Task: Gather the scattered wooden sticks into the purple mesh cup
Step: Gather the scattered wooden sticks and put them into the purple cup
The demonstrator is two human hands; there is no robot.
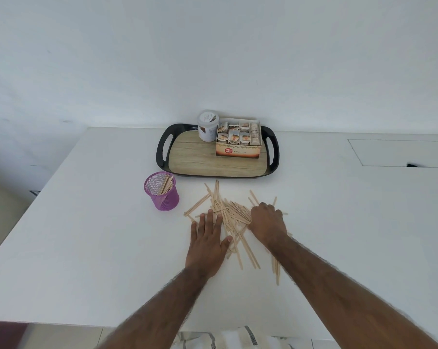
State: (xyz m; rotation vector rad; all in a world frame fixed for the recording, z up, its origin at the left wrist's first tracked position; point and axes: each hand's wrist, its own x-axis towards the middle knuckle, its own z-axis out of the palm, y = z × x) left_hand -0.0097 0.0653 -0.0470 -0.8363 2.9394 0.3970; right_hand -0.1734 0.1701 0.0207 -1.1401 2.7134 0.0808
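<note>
A pile of thin wooden sticks (231, 214) lies scattered on the white table (87, 235), in front of the tray. The purple mesh cup (163, 195) stands upright to the left of the pile and holds several sticks. My left hand (207, 241) lies flat with straight fingers on the left edge of the pile. My right hand (267, 222) rests on the right side of the pile with its fingers curled down over the sticks; whether it grips any is hidden.
A black tray (162, 149) with a wood-patterned floor stands behind the pile. It carries a white tub (207, 125) and an open box of tea bags (238, 142). A cut-out panel (399, 153) marks the table's far right. The table's near edge runs below my forearms.
</note>
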